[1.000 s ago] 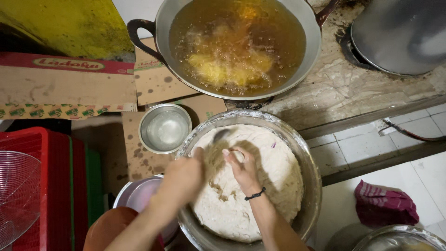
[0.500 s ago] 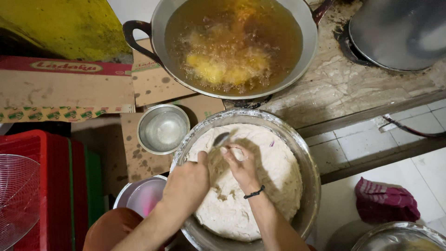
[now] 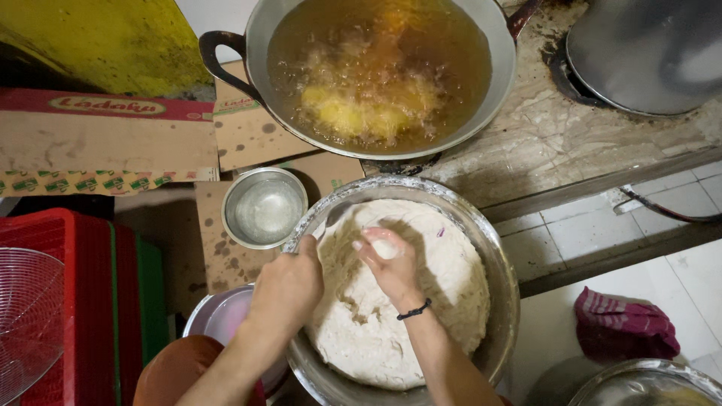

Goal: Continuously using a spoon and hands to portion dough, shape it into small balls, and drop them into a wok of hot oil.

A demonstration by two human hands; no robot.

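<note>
Scooping at the batter (image 3: 391, 316) in the large metal bowl (image 3: 496, 256): left hand (image 3: 286, 289) closed round a spoon (image 3: 335, 216), right hand (image 3: 391, 267) cupped, fingers pinching a batter lump. Above the bowl, a wok (image 3: 259, 30) of bubbling oil holds yellow fritters (image 3: 353, 116).

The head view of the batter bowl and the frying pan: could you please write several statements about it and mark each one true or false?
1. Both hands, left hand and right hand, are over the big metal bowl of pale batter. True.
2. The wok is empty. False: pieces fry in bubbling oil.
3. A small steel bowl stands left of the big bowl. True.
4. The right wrist is bare. False: it wears a dark band.
</note>
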